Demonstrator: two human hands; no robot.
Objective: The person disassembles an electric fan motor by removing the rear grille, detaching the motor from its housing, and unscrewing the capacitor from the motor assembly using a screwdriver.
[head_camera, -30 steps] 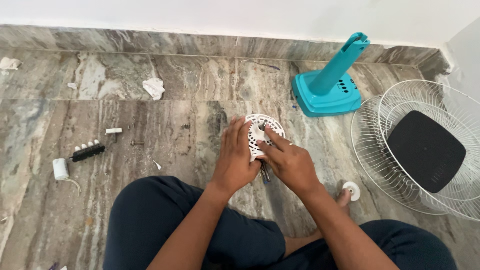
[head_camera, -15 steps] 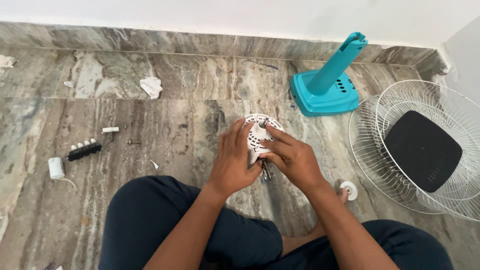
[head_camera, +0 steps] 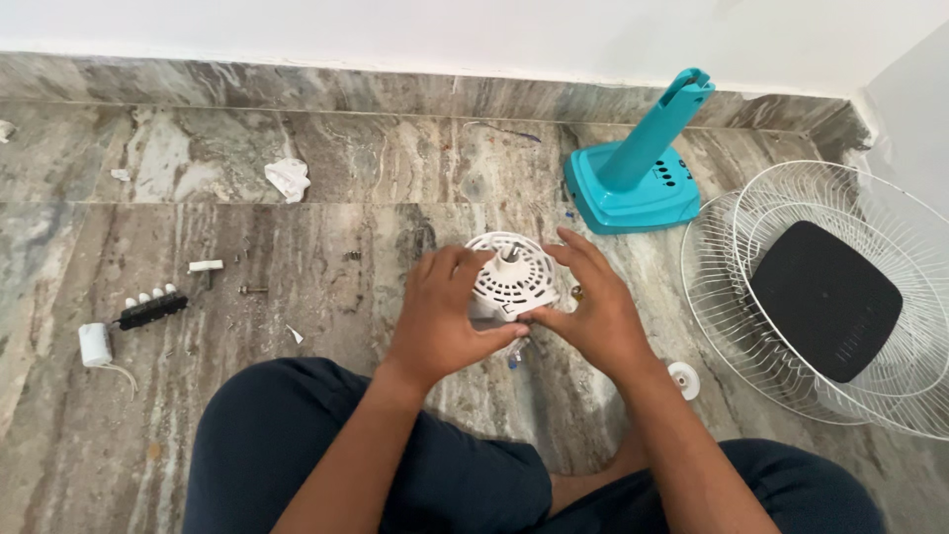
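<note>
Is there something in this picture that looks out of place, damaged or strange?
Yes. A fan lies in pieces on the floor: both hands hold the white vented motor cover, the teal stand sits alone by the wall, the wire guards lie flat at right. Small screws and crumpled paper are scattered around.

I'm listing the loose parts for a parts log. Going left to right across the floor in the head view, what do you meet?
White capacitor → black switch block → crumpled paper → left hand → white vented cover → right hand → teal fan base → wire fan guard.
</note>
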